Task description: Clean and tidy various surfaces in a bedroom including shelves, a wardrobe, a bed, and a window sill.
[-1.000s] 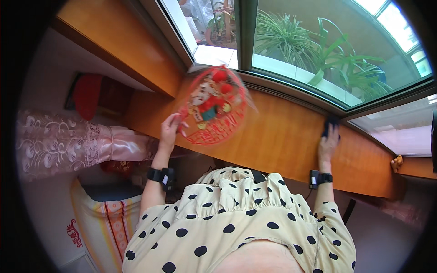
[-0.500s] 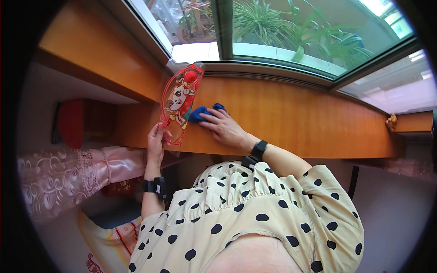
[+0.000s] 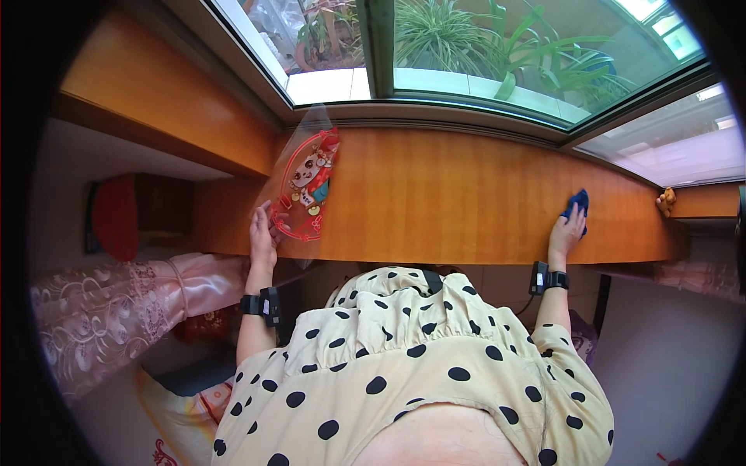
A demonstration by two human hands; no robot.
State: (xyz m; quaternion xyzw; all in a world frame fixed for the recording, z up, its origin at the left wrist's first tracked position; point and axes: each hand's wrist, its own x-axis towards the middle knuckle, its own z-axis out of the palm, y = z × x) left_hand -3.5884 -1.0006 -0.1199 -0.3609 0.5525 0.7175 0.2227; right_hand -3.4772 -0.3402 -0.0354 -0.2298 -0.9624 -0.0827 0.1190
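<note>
My left hand (image 3: 263,235) grips the lower left edge of a clear plastic sheet (image 3: 308,182) printed with a red-rimmed cartoon figure. The sheet stands tilted above the left part of a glossy orange-brown wooden windowsill (image 3: 435,198). Well over to the right, my right hand (image 3: 569,228) presses a crumpled dark blue cloth (image 3: 578,203) onto the sill, fingers over its near side. Each wrist wears a black band with a small box.
Along the sill's far side runs a framed window (image 3: 466,101) with potted plants (image 3: 447,39) beyond the glass. A small brown figurine (image 3: 667,202) sits at the right end. Pink curtains (image 3: 132,311) hang at the left, below a red rounded object (image 3: 116,217).
My right hand has swept the blue cloth from beside the sheet far to the right along the sill. In my left hand, the plastic sheet has tilted and its print sits slightly lower.
</note>
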